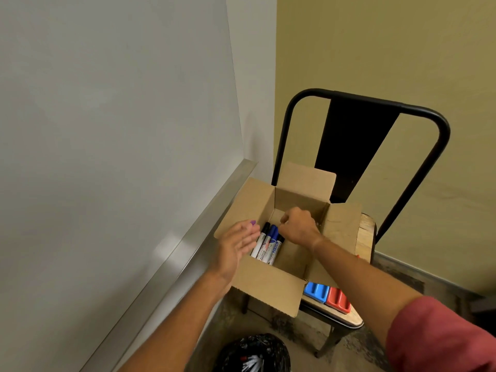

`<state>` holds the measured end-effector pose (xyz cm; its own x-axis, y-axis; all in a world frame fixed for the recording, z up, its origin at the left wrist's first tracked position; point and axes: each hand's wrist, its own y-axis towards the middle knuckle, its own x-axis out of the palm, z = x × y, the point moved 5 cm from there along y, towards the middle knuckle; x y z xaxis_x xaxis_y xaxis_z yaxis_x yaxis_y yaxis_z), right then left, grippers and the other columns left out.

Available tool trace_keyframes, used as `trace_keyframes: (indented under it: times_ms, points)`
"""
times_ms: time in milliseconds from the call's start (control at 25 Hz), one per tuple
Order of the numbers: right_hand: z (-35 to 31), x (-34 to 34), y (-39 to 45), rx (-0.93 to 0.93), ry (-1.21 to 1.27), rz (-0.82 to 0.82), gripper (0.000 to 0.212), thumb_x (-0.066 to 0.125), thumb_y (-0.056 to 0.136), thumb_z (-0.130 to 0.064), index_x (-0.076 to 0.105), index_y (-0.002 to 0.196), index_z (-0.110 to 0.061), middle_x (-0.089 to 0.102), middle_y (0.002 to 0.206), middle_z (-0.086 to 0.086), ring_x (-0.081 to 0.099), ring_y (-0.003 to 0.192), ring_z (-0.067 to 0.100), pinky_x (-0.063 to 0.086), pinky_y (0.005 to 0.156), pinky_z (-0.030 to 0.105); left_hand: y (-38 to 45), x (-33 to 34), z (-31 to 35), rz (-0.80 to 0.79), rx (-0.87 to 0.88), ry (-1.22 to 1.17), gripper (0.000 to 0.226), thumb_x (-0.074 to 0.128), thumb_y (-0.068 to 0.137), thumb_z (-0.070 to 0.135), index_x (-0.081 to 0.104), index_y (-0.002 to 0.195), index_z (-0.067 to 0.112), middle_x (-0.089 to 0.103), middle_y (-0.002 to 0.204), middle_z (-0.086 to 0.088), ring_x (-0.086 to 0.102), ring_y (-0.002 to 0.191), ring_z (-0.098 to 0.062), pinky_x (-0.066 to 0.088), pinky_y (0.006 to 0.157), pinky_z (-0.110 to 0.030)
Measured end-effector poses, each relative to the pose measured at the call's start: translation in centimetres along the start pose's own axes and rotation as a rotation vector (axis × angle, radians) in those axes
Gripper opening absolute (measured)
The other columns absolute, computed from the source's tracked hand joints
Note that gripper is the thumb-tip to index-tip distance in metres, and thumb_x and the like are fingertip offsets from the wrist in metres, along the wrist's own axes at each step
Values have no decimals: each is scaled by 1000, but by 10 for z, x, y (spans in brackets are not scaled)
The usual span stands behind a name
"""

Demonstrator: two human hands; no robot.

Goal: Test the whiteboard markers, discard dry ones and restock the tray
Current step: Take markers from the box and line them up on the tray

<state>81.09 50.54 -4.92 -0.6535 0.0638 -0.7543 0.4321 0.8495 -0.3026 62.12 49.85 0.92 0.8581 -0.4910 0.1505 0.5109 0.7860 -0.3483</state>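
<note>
Restock step underway: right hand (299, 226) curling closed w/ fingertips at the markers (267, 244) in cardboard box (268, 288); left hand (237, 247) hovering open, empty; next needs firm grip & lift to tray (171, 253)

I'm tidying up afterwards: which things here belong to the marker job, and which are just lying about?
Job: markers in the cardboard box, whiteboard tray, whiteboard, lined bin holding markers.

Lying about: blue eraser, red eraser, chair.
</note>
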Motion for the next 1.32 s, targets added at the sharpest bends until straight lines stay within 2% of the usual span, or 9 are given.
trace_keyframes:
  times_ms: [120, 280, 400, 520, 600, 760, 960, 1320]
  points:
    - [17, 20, 6, 137, 42, -40, 13, 64, 80, -12, 70, 86, -1, 67, 83, 9, 63, 76, 19, 53, 63, 28, 7, -5, -6, 38, -87, -265, 64, 52, 80, 43, 52, 128, 2, 63, 124, -15, 61, 114, -22, 41, 106, -38]
    - [35, 37, 11, 332, 200, -11, 10, 67, 84, -13, 65, 82, -3, 68, 80, 12, 65, 67, 19, 55, 55, 27, 14, -11, -14, 68, -131, -331, 64, 50, 80, 47, 54, 126, 3, 64, 122, -14, 62, 113, -22, 43, 103, -36]
    - [46, 48, 15, 514, 416, 25, 14, 71, 83, -11, 59, 82, -3, 68, 82, 16, 66, 64, 25, 61, 62, 36, 16, -15, -21, 82, -155, -340, 65, 52, 79, 48, 54, 126, 3, 64, 122, -14, 62, 112, -21, 45, 101, -35]
    - [49, 60, 18, 608, 581, 26, 17, 74, 82, -6, 62, 89, 3, 66, 83, 19, 62, 61, 25, 60, 67, 40, 18, -21, -25, 90, -164, -353, 65, 52, 79, 47, 54, 126, 3, 63, 122, -15, 62, 112, -21, 46, 98, -33]
    - [50, 65, 19, 635, 657, 31, 13, 72, 82, -1, 61, 87, 3, 64, 81, 19, 61, 61, 25, 59, 69, 41, 20, -23, -26, 88, -166, -357, 64, 52, 79, 47, 54, 125, 3, 63, 123, -14, 62, 113, -21, 46, 97, -32]
    - [51, 69, 18, 673, 745, 21, 16, 72, 82, -2, 60, 93, -1, 66, 83, 16, 65, 66, 23, 57, 59, 33, 22, -25, -27, 78, -166, -357, 63, 51, 80, 46, 54, 126, 3, 63, 123, -14, 62, 113, -21, 46, 98, -32]
    - [51, 70, 14, 669, 812, 25, 20, 72, 81, -3, 58, 96, -1, 69, 87, 19, 70, 73, 27, 60, 64, 36, 23, -23, -28, 64, -167, -348, 62, 52, 80, 45, 54, 126, 3, 62, 124, -14, 61, 114, -21, 45, 101, -34]
    - [39, 37, 4, 565, 815, 94, 26, 73, 83, -9, 58, 102, -1, 69, 93, 18, 71, 74, 24, 57, 51, 29, 20, -18, -23, 44, -169, -296, 63, 56, 76, 45, 55, 124, 4, 61, 124, -14, 60, 115, -22, 42, 106, -37]
